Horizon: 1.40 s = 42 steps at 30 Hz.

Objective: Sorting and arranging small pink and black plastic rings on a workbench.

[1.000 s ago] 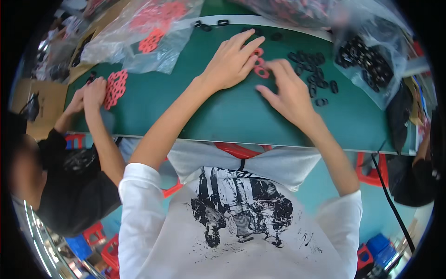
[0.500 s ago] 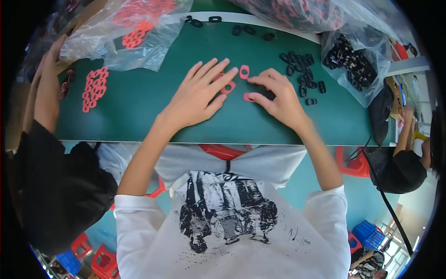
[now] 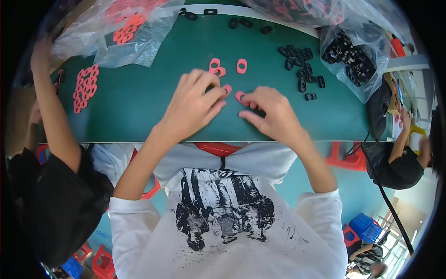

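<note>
My left hand (image 3: pixel 193 104) hovers low over the green table, fingers bent and thumb apart from them. Its fingertips touch a small pink oval ring (image 3: pixel 227 89). Another pink oval ring (image 3: pixel 239 96) lies under the forefinger of my right hand (image 3: pixel 272 114), whose thumb is held away from it. Beyond my hands lie a single pink ring (image 3: pixel 241 70) and two overlapping pink rings (image 3: pixel 214 69). The palms and some of the fingertips are hidden from above.
Several pink rings (image 3: pixel 84 88) form a cluster at left, below a clear bag (image 3: pixel 153 44) of pink pieces. Black oval pieces (image 3: pixel 302 73) lie at right, beside a bag (image 3: pixel 371 90) of black pieces. A co-worker's arm (image 3: pixel 58 116) reaches in at far left.
My left hand has drawn back and its flat fingers have bent. My right hand has moved nearer to me. The two rings at my fingertips now lie closer together; the paired rings behind are uncovered.
</note>
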Motion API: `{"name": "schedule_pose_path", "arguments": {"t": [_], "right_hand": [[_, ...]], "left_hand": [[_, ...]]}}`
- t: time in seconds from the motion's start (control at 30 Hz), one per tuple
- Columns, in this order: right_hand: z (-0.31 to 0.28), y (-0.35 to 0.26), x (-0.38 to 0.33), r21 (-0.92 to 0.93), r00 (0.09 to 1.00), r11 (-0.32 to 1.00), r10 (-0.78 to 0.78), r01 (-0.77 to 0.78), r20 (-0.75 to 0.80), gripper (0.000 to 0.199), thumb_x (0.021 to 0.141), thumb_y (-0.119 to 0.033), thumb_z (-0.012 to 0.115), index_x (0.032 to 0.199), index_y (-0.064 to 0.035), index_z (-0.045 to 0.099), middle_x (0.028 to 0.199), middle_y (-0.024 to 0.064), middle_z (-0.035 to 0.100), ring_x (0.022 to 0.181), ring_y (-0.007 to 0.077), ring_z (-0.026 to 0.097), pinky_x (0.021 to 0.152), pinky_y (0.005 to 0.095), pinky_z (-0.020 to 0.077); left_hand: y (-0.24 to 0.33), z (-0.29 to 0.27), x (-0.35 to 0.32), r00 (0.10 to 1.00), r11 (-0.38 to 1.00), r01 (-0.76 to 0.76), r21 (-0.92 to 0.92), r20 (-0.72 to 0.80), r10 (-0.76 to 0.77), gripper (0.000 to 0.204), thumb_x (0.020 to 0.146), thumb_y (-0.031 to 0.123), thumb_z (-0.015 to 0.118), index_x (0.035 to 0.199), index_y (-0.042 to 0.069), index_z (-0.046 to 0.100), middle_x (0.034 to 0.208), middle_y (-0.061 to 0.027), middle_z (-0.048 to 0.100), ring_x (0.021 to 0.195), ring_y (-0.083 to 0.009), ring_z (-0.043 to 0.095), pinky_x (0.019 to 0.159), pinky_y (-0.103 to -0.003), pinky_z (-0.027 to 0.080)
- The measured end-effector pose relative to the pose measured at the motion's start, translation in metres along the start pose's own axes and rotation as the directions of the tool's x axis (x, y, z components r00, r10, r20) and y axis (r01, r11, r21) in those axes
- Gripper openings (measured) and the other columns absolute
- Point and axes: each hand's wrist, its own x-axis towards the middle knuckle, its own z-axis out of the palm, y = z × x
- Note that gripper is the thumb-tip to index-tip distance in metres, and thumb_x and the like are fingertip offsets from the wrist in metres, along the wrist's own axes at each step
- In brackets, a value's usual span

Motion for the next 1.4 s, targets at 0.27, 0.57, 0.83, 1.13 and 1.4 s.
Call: {"name": "schedule_pose_path", "arguments": {"t": [0.27, 0.57, 0.83, 1.13, 1.4], "right_hand": [[0.004, -0.007, 0.016, 0.008, 0.987, 0.990, -0.143, 0.142, 0.080, 0.017, 0.077, 0.002, 0.073, 0.092, -0.0003, 0.066, 0.087, 0.0095, 0.061, 0.078, 0.0279, 0.062, 0.066, 0.0377, 0.0502], [-0.015, -0.003, 0.041, 0.175, 0.996, 0.985, -0.011, -0.006, 0.094, 0.022, 0.075, -0.005, 0.079, 0.090, -0.0033, 0.064, 0.090, 0.0059, 0.061, 0.074, 0.0210, 0.058, 0.062, 0.0332, 0.0474], [-0.012, 0.030, 0.066, -0.007, 0.990, 0.990, -0.140, 0.141, 0.013, 0.025, 0.079, -0.002, 0.075, 0.102, -0.0038, 0.064, 0.093, 0.0075, 0.064, 0.071, 0.0173, 0.060, 0.064, 0.0280, 0.0490], [0.006, -0.009, -0.011, 0.217, 0.978, 0.970, 0.144, -0.110, -0.152, 0.013, 0.081, 0.001, 0.072, 0.093, -0.0009, 0.069, 0.077, 0.0095, 0.062, 0.063, 0.0209, 0.059, 0.064, 0.0307, 0.0498], [0.015, -0.003, -0.011, -0.042, 0.983, 0.995, -0.095, 0.090, -0.158, 0.025, 0.075, -0.001, 0.077, 0.098, -0.0018, 0.069, 0.085, 0.0102, 0.063, 0.078, 0.0265, 0.060, 0.068, 0.0353, 0.0496]], "left_hand": [[0.008, -0.007, -0.012, 0.992, 0.980, 0.094, -0.173, 0.095, -0.079, 0.021, 0.077, 0.002, 0.067, 0.098, 0.004, 0.065, 0.090, -0.0069, 0.053, 0.085, -0.0253, 0.052, 0.074, -0.037, 0.042], [-0.005, -0.020, 0.019, 0.969, 0.950, 0.231, -0.209, -0.035, -0.243, 0.023, 0.079, 0.008, 0.071, 0.097, 0.006, 0.057, 0.094, -0.0090, 0.054, 0.089, -0.0304, 0.058, 0.074, -0.043, 0.050], [-0.008, -0.005, 0.024, 0.973, 0.973, 0.228, 0.017, 0.042, -0.229, 0.020, 0.079, 0.011, 0.073, 0.091, 0.004, 0.059, 0.098, -0.0092, 0.053, 0.091, -0.0286, 0.058, 0.072, -0.040, 0.053], [0.030, -0.023, -0.019, 0.874, 0.879, 0.475, 0.043, 0.096, -0.477, 0.011, 0.080, 0.011, 0.072, 0.084, 0.005, 0.064, 0.089, -0.0081, 0.055, 0.086, -0.0267, 0.058, 0.068, -0.039, 0.052], [0.014, -0.026, -0.022, 0.953, 0.950, 0.299, -0.094, 0.072, -0.293, 0.018, 0.082, 0.012, 0.072, 0.097, 0.005, 0.067, 0.088, -0.0062, 0.056, 0.083, -0.0253, 0.060, 0.067, -0.038, 0.051]]}}
